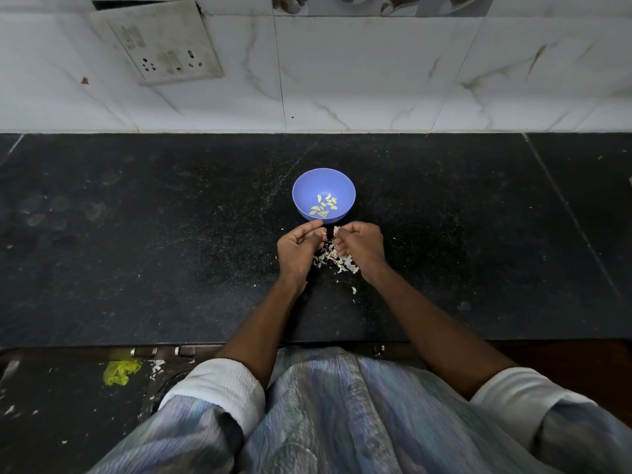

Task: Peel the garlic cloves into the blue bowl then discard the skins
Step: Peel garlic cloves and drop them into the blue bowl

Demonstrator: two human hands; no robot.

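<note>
A blue bowl stands mid-counter with several peeled garlic cloves lying inside. Just in front of it my left hand pinches a small garlic clove between thumb and fingers. My right hand is close beside it, fingers curled, pinching a bit of white skin at the clove. A pile of white garlic skins lies on the counter beneath and between my hands.
The black stone counter runs from the tiled wall to its front edge. A loose skin flake lies nearer me. A socket plate hangs on the wall. A yellow mesh scrap lies on the floor.
</note>
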